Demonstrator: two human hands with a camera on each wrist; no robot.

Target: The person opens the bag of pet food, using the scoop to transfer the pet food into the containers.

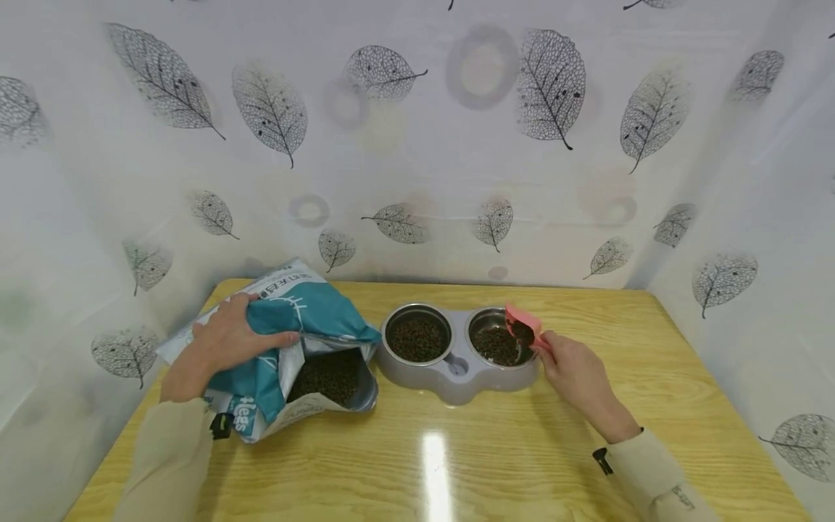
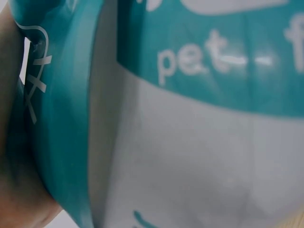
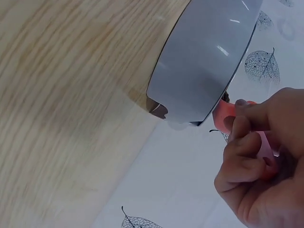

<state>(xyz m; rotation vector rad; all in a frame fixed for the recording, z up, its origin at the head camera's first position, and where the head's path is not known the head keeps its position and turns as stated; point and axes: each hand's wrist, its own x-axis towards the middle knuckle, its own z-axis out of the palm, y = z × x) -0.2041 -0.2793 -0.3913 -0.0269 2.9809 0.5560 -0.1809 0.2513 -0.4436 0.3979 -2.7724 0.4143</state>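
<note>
The wooden table [image 1: 496,464] stands against a leaf-printed white backdrop [image 1: 417,145], which encloses it on three sides. On the left part of the table lies a teal-and-white pet food bag [image 1: 287,348], its mouth open toward the viewer and dark kibble [image 1: 329,377] visible inside; the left wrist view shows only the bag's printed surface at close range, with "pet" legible. Just beside the bag, at table centre, sits a grey double feeder [image 1: 457,380] holding two steel bowls — the left bowl [image 1: 417,337] and the right bowl [image 1: 496,341] both contain kibble.

The left hand [image 1: 225,341] rests on top of the bag, its fingers bent over the folded teal upper flap and gripping it. The right hand [image 1: 574,370] is at the feeder's right end and pinches the handle of a pink scoop [image 1: 523,326] between thumb and curled fingers — the right wrist view confirms this grasp. The scoop is tilted over the right bowl's rim, with kibble in its cup.
</note>
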